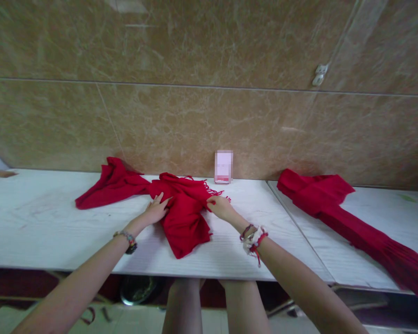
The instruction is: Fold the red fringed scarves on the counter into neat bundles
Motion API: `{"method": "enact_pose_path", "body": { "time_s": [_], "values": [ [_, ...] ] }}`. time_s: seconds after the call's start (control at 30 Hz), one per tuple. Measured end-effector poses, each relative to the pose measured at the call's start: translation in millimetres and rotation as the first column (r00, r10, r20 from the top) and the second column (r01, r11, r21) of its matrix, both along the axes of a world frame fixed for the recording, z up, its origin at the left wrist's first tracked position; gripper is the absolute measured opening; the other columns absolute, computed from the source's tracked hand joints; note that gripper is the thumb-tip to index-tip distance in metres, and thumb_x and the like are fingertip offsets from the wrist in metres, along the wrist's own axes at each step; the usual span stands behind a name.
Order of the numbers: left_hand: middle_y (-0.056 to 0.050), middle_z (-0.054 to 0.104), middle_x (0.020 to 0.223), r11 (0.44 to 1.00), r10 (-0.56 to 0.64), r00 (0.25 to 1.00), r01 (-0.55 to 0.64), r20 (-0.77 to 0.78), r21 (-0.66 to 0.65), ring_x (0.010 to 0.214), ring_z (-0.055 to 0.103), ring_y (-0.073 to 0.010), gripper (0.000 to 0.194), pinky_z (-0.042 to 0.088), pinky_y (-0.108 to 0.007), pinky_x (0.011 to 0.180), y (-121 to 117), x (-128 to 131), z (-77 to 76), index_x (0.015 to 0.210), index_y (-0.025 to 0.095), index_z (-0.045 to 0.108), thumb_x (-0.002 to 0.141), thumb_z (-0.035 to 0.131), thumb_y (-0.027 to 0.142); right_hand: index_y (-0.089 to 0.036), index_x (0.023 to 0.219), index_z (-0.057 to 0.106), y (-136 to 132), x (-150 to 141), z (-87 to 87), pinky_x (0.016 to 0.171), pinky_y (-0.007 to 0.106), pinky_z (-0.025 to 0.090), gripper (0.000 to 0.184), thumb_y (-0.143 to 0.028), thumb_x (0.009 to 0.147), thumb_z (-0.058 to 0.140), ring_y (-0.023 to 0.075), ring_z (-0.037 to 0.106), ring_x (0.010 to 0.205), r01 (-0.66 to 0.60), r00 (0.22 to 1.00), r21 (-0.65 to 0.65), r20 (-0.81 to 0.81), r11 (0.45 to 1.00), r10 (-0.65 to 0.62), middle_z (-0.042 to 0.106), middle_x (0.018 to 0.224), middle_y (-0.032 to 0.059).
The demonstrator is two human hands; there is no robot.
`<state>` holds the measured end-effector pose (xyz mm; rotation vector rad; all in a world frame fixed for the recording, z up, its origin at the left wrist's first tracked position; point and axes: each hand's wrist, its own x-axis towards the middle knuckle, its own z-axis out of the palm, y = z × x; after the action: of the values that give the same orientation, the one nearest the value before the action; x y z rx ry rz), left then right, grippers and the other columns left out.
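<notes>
A red fringed scarf [186,215] lies bunched on the white table, with one end stretched out to the left. My left hand [156,209] rests on its middle, fingers apart and flat against the cloth. On the right, my right hand [221,207] is closed in a pinch at the scarf's edge, just below its fringe. Part of the cloth under my left fingers is hidden. Bracelets circle both wrists.
A second red scarf [334,211] lies across the right-hand table, its fringe toward the front. A small blurred upright card or phone [223,167] leans on the marble wall [181,125]. A round metal bowl [138,290] shows below the table's front edge.
</notes>
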<state>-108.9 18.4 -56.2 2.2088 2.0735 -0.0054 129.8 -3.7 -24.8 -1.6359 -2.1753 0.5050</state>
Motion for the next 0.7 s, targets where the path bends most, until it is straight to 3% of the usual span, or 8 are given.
{"method": "enact_pose_path", "body": {
  "time_s": [0.07, 0.13, 0.2, 0.33, 0.43, 0.53, 0.7],
  "values": [
    [-0.014, 0.027, 0.139, 0.999, 0.016, 1.0, -0.015, -0.017, 0.048, 0.126, 0.023, -0.0292, 0.051, 0.028, -0.041, 0.098, 0, 6, 6.0, 0.129, 0.016, 0.037, 0.078, 0.035, 0.015, -0.014, 0.109, 0.055, 14, 9, -2.5, 0.088, 0.03, 0.037, 0.033, -0.015, 0.078, 0.042, 0.0195, 0.052, 0.102, 0.049, 0.999, 0.076, -0.017, 0.996, -0.048, 0.058, 0.108, 0.0106],
    [-0.013, 0.032, 0.136, 0.983, 0.031, 0.999, -0.033, 0.014, 0.181, 0.126, 0.026, -0.0255, 0.049, 0.028, -0.038, 0.099, -3, 18, 8.8, 0.13, 0.015, 0.034, 0.081, 0.03, 0.015, -0.013, 0.121, 0.044, 26, 11, -8.4, 0.091, 0.032, 0.034, 0.043, -0.018, 0.079, 0.044, 0.0202, 0.045, 0.11, 0.065, 0.998, 0.177, -0.013, 0.982, -0.064, 0.049, 0.12, 0.0134],
    [-0.014, 0.032, 0.136, 0.965, 0.032, 0.998, -0.046, 0.059, 0.257, 0.126, 0.025, -0.0257, 0.049, 0.027, -0.04, 0.099, -9, 32, 6.6, 0.133, 0.015, 0.026, 0.085, 0.027, 0.024, -0.014, 0.125, 0.038, 35, 11, -16.4, 0.091, 0.033, 0.035, 0.049, -0.023, 0.078, 0.048, 0.0207, 0.044, 0.111, -0.003, 0.996, 0.231, 0.09, 0.973, -0.018, 0.046, 0.123, 0.0139],
    [-0.013, 0.016, 0.143, 0.998, -0.02, 0.999, 0.019, 0.026, 0.052, 0.127, 0.012, -0.0367, 0.061, 0.025, -0.052, 0.095, -16, 44, -0.9, 0.134, 0.023, 0.025, 0.08, 0.039, 0.047, -0.017, 0.114, 0.05, 37, 11, -30.1, 0.083, 0.031, 0.04, 0.035, -0.024, 0.081, 0.045, 0.0204, 0.052, 0.1, -0.159, 0.938, 0.157, 0.331, 0.975, 0.099, 0.054, 0.112, 0.0108],
    [-0.011, 0.013, 0.143, 0.989, -0.138, 0.989, 0.135, -0.049, -0.062, 0.128, 0.01, -0.036, 0.053, 0.023, -0.053, 0.096, -15, 24, 6.2, 0.129, 0.024, 0.035, 0.079, 0.042, 0.041, -0.016, 0.104, 0.057, 26, 20, -33.7, 0.079, 0.031, 0.041, 0.029, -0.018, 0.083, 0.037, 0.0214, 0.054, 0.096, -0.145, 0.923, 0.16, 0.376, 0.976, 0.076, 0.056, 0.109, 0.0117],
    [-0.011, 0.03, 0.138, 0.946, -0.3, 0.942, 0.274, -0.149, -0.173, 0.128, 0.018, -0.0292, 0.051, 0.019, -0.048, 0.1, -19, -13, 21.4, 0.121, 0.021, 0.043, 0.07, 0.049, 0.025, -0.014, 0.101, 0.058, 5, 39, -35.0, 0.08, 0.034, 0.04, 0.031, -0.011, 0.082, 0.033, 0.0232, 0.052, 0.098, -0.124, 0.909, 0.167, 0.414, 0.978, 0.045, 0.057, 0.106, 0.0136],
    [-0.008, 0.038, 0.134, 0.967, -0.241, 0.95, 0.215, -0.201, -0.139, 0.124, 0.029, -0.0191, 0.054, 0.023, -0.029, 0.102, -36, -63, 36.0, 0.113, 0.013, 0.05, 0.062, 0.04, 0.004, -0.013, 0.097, 0.059, -36, 84, -35.2, 0.085, 0.033, 0.036, 0.03, -0.009, 0.076, 0.037, 0.0223, 0.053, 0.098, -0.039, 0.879, 0.218, 0.471, 0.975, -0.071, 0.059, 0.103, 0.0132]
  ]
}}
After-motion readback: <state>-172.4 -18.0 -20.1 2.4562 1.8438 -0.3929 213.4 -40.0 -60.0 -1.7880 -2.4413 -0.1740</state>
